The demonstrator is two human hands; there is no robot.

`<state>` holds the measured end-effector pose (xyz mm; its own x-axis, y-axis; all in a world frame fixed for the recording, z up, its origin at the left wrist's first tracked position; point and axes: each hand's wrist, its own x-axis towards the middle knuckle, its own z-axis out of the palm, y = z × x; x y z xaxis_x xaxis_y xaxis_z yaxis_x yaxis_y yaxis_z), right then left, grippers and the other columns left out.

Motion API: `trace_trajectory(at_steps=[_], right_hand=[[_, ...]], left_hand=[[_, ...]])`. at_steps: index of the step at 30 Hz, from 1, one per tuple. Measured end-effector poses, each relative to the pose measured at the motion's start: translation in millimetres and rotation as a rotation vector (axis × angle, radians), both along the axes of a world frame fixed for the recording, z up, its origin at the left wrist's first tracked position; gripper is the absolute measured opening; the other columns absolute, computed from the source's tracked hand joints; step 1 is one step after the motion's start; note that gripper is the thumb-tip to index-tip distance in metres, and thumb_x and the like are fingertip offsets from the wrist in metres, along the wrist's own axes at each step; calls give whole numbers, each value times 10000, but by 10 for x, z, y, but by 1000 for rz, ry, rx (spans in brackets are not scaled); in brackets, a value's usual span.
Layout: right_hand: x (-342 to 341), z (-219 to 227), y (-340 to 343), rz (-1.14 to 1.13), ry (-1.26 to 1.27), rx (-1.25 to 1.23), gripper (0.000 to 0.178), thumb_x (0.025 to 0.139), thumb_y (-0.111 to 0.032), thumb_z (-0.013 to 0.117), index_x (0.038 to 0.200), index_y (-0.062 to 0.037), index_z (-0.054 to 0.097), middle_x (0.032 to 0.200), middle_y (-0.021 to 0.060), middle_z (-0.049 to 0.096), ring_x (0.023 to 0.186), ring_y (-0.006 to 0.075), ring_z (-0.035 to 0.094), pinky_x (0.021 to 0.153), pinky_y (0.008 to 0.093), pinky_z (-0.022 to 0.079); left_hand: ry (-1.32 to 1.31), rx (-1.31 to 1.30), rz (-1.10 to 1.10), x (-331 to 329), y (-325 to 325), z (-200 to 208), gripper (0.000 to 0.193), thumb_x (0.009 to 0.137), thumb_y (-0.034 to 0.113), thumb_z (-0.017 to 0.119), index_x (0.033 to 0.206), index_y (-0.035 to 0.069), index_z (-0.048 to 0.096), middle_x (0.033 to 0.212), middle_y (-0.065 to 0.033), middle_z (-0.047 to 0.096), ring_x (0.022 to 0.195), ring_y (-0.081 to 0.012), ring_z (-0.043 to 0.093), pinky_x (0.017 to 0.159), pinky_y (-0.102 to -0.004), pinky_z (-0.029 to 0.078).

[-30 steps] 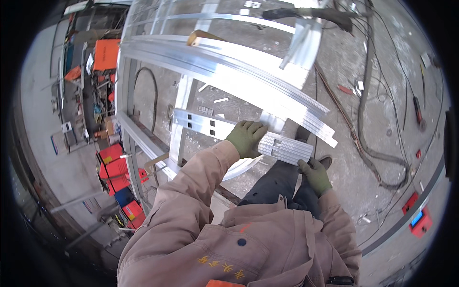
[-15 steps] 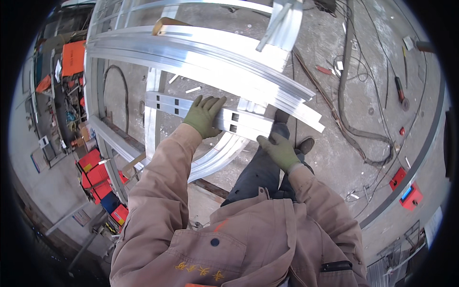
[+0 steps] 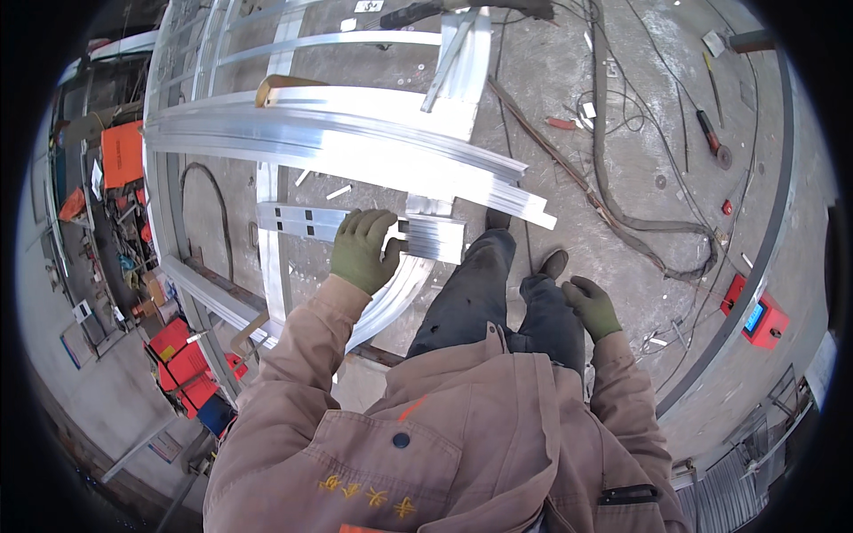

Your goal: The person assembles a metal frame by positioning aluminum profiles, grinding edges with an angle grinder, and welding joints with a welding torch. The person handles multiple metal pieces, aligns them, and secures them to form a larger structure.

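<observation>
A silvery metal profile (image 3: 434,239) lies across the curved, shiny strips below it, its ribbed face showing at the right end and square holes showing toward the left. My left hand (image 3: 365,251), in a green glove, is closed round its middle, and the fingers cover part of it. My right hand (image 3: 592,307), gloved the same way, hangs to the right of my legs, apart from the profile. Its fingers are curled in and nothing shows in them. Just beyond the profile runs a stack of long shiny metal lengths (image 3: 338,142).
Behind stands a metal frame (image 3: 166,204) with crossbars. Thick cables (image 3: 607,169) snake over the floor at right, near an angle grinder (image 3: 713,142). A red box (image 3: 753,313) with a blue screen is at far right; red cases (image 3: 182,360) lie at left.
My right hand has let go of the profile's right end and moved right and down. The profile has turned, now showing its ribbed face. My left hand still holds it.
</observation>
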<state>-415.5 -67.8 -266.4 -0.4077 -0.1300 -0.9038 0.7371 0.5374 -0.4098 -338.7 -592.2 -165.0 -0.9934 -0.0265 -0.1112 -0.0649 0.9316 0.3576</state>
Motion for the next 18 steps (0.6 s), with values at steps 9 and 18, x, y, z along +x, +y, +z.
trace_trajectory(at_steps=[9,18], right_hand=[[391,-226,1708,-371,12,65,592,1065,-426,913,1454,10,816,1117,88,849,911,150,751,777,332,602],[422,-257,3701,-507,-6,156,633,1069,-523,874,1482,-50,795,1168,51,852,905,176,788,715,339,583]], left_hand=[[142,175,-133,-611,1785,842,230,916,18,823,1107,142,788,1076,-68,863,965,-345,831,886,-495,644],[105,327,-236,-1057,4256,990,244,930,143,912,1154,104,824,1135,-130,877,1015,-397,846,925,-512,669]])
